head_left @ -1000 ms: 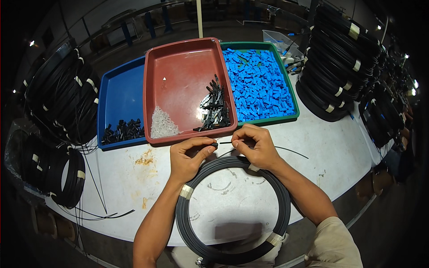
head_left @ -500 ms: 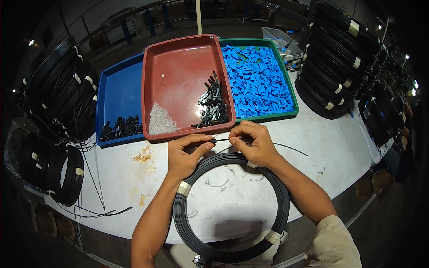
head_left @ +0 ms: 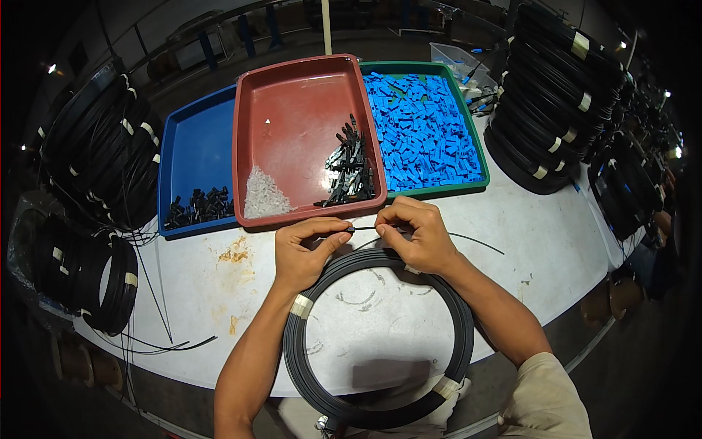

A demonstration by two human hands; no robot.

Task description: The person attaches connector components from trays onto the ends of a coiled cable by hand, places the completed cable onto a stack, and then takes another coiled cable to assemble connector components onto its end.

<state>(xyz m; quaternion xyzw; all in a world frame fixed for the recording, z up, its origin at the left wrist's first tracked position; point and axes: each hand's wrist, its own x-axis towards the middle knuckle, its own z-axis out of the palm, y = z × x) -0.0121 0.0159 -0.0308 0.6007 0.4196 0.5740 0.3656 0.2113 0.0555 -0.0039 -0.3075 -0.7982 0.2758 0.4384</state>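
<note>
Both my hands meet just in front of the red tray, over the far rim of a coil of black cable (head_left: 294, 351) with pale tape bands. A short straight stretch of black cable (head_left: 364, 228) runs between my fingertips. My left hand (head_left: 303, 256) pinches a small black piece (head_left: 351, 230) at the left end of that stretch; the fingers hide most of it. My right hand (head_left: 423, 238) grips the cable between thumb and forefinger. A thin loose cable end (head_left: 479, 241) curves out to the right from behind my right hand.
The red tray (head_left: 292, 91) holds clear small parts and black parts. It overlaps a blue tray (head_left: 194, 121) with black pieces and a green tray (head_left: 479, 157) full of blue connectors. Stacked cable coils (head_left: 548, 102) stand at right, more coils (head_left: 95, 146) at left, on the white table (head_left: 197, 293).
</note>
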